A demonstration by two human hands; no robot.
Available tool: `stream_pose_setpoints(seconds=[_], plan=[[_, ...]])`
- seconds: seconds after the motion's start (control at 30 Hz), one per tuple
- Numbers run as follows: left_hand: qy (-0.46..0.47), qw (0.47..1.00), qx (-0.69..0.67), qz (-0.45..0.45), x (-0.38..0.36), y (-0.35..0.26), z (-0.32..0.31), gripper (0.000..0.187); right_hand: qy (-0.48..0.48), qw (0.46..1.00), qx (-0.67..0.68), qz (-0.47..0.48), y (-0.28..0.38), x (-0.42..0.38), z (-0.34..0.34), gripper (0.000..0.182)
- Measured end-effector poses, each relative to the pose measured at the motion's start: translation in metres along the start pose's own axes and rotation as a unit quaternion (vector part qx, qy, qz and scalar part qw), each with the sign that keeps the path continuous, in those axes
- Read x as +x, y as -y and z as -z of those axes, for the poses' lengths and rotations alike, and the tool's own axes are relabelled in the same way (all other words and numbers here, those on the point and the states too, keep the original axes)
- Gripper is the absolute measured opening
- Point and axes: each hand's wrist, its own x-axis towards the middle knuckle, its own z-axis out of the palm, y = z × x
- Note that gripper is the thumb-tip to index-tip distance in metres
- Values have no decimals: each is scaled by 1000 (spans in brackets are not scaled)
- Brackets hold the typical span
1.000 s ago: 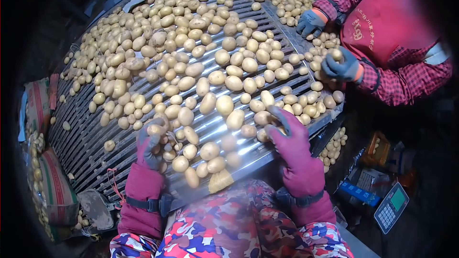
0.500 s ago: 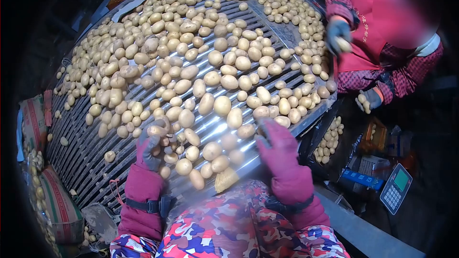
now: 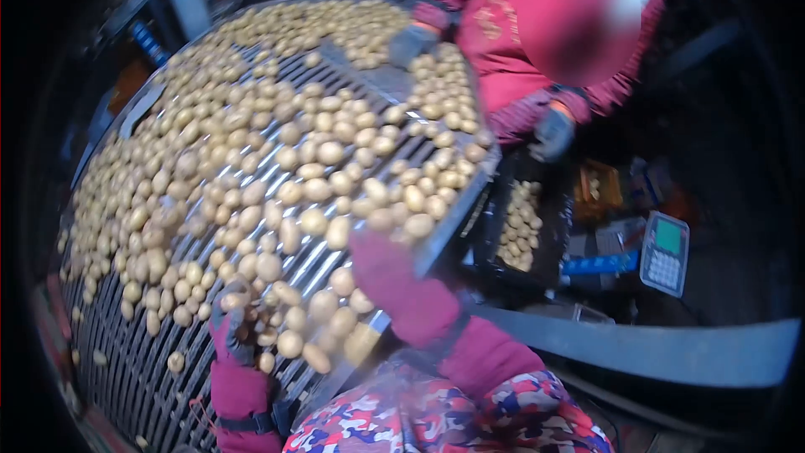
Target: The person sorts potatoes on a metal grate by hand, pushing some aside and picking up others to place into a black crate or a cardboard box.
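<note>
My left hand, in a glove with grey fingers, is at the lower left of the slatted metal table. Its fingers are curled round a potato, and more potatoes lie against its right side. My right hand, under a magenta sleeve, reaches over the table's right part near several potatoes. Motion smears it, so its fingers and anything in them cannot be made out. Between my hands lies a loose group of potatoes, close to a yellowish block at the near edge.
Across the table stands a person in a red apron, one gloved hand over the potatoes, the other lower. A dark crate of potatoes, an orange basket and a keypad scale display are at the right.
The view has swung rightward, shifting the scene left. My right hand has moved left relative to my body. The co-worker's one hand has gone from holding a potato near the apron to over the table.
</note>
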Motion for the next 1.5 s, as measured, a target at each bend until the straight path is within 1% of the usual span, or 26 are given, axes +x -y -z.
stream_pose_setpoints(seconds=[0.07, 0.2, 0.33, 0.4, 0.43, 0.47, 0.53, 0.63, 0.67, 0.7, 0.73, 0.8, 0.83, 0.93, 1.0, 1.03, 1.1, 1.13, 1.17, 1.2, 1.23, 1.27, 1.33, 1.37, 1.43, 1.5], plan=[[-59, 997, 30, -46, -1, 10, -4, 47, -9, 996, -89, 30, 5, 0, 24, 43], [-23, 996, 52, -65, 0, 6, -32, 46, -77, 990, 80, 91, -3, 0, 23, 53], [-6, 994, 77, -82, -19, 12, -51, 46, -167, 929, 330, 20, -10, -26, 40, 60], [114, 970, 193, -90, -30, 15, -65, 54, -225, 855, 467, -4, -15, -66, 51, 61], [162, 968, 190, 3, -46, 15, -80, 57, -261, 835, 483, -22, -17, -90, 40, 59], [170, 956, 223, 84, -60, 18, -105, 54, -151, 733, 648, -145, -19, -120, 30, 58], [306, 940, 114, 100, -76, 63, -132, 48, -227, 660, 703, -138, -31, -177, 30, 50], [372, 872, 64, 311, -101, 109, -174, 35, -177, 528, 770, -311, -66, -262, 14, 44], [394, 856, 96, 321, -100, 140, -169, 32, -149, 505, 766, -369, -77, -289, 16, 41], [377, 831, 124, 390, -103, 163, -171, 29, -174, 413, 804, -391, -88, -316, 5, 38], [359, 799, 155, 456, -105, 187, -174, 27, -191, 473, 746, -428, -88, -342, 13, 32], [427, 730, 158, 510, -103, 251, -167, 20, -112, 285, 907, -289, -114, -405, -17, 26], [406, 684, 82, 600, -115, 262, -180, 18, -134, 283, 905, -289, -117, -433, -20, 26], [466, 640, 204, 576, -150, 280, -237, 19, -102, 314, 864, -379, -118, -484, -16, 26], [431, 576, 295, 628, -164, 302, -273, 20, -231, 297, 726, -576, -110, -500, 5, 28], [658, 571, 225, 437, -164, 342, -269, 21, -255, 290, 695, -607, -118, -504, 24, 30], [491, 538, 184, 660, -169, 461, -281, 26, -315, 254, 685, -606, -152, -526, 32, 33], [569, 598, 91, 558, -209, 377, -357, 22, -368, 270, 656, -602, -174, -532, 49, 34], [625, 649, 224, 373, -221, 393, -387, 18, -412, 311, 751, -411, -188, -529, 93, 36], [686, 641, 235, 251, -224, 437, -407, 17, -468, 261, 708, -460, -209, -535, 111, 32], [598, 648, 98, 461, -241, 408, -442, 21, -509, 340, 695, -376, -232, -545, 115, 28], [716, 635, 71, 282, -262, 369, -475, 26, -543, 359, 591, -477, -253, -547, 128, 28], [661, 666, 315, 142, -278, 294, -502, 26, -623, 248, 566, -479, -271, -559, 127, 34], [659, 668, 317, 139, -270, 311, -494, 26, -625, 232, 568, -482, -274, -562, 115, 35], [602, 642, 80, 469, -247, 356, -450, 28, -560, 251, 606, -507, -253, -560, 78, 36], [671, 631, 247, 301, -224, 330, -407, 30, -434, 285, 657, -547, -212, -548, 35, 37]])
